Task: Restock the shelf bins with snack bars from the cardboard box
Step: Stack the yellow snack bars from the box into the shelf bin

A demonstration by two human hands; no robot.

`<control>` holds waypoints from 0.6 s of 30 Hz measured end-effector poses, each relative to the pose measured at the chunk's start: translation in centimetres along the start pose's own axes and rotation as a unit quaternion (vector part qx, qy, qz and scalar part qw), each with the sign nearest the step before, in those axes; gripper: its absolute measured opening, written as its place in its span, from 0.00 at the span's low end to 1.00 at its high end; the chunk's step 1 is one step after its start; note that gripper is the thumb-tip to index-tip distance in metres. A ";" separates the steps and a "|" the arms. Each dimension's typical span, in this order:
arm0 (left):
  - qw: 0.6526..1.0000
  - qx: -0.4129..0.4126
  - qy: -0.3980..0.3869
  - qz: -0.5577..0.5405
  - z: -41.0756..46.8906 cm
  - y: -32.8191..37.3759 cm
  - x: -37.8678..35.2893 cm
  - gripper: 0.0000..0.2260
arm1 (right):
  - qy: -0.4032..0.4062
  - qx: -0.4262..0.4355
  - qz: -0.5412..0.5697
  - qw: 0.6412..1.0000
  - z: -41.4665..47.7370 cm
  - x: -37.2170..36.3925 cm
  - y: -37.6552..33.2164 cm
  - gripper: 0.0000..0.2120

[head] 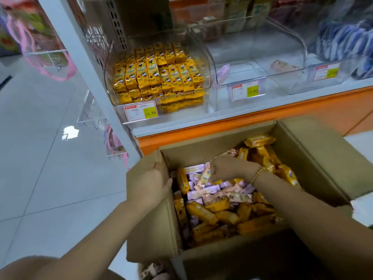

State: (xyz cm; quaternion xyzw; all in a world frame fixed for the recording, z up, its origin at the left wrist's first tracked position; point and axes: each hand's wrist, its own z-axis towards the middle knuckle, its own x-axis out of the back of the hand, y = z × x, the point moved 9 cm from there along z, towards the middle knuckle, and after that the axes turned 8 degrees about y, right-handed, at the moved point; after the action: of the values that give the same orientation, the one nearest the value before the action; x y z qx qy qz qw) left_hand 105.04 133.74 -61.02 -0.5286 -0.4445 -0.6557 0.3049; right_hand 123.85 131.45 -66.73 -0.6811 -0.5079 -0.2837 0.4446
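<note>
Brown cardboard box [314, 158], grey tiled floor [50, 158], white shelf [222, 116]; left grip [149, 178] clasps box flap [141, 229], right grip [224, 168] pinches pale-wrapped snack bar [203, 175].

Pale glossy floor tiles [50, 168] are spreading to the left, grout lines crossing them; a patch of reflected light [70, 132] is glinting on one tile; a white shelving post [90, 77] is rising beside an orange base panel [347, 110]; pink-strapped bags [34, 31] are hanging far left.
</note>
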 end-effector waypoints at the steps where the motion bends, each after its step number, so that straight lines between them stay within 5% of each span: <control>1: 1.000 0.013 -0.020 -0.006 -0.6 -0.6 -0.9 0.18 | -0.036 -0.003 -0.008 0.999 -0.6 -2.6 0.8 0.21; 7: 0.994 0.036 -0.098 -0.028 -3.5 -1.9 -3.5 0.26 | -0.020 0.010 -0.038 0.999 -2.6 -9.5 2.0 0.29; 11: 0.993 0.041 -0.104 -0.043 -3.4 -2.2 -3.6 0.21 | -0.015 0.018 0.044 0.999 -2.8 -11.6 0.4 0.27; 18: 0.993 0.039 -0.112 -0.023 -3.1 -1.9 -3.6 0.16 | -0.039 -0.004 -0.154 0.987 -1.6 -12.5 -1.4 0.30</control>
State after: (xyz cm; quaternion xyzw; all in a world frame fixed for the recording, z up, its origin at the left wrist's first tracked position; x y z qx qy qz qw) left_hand 103.01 131.48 -65.09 -0.5759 -0.5131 -0.5817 0.2584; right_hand 118.55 124.65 -76.05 -0.6070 -0.6224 -0.3243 0.3729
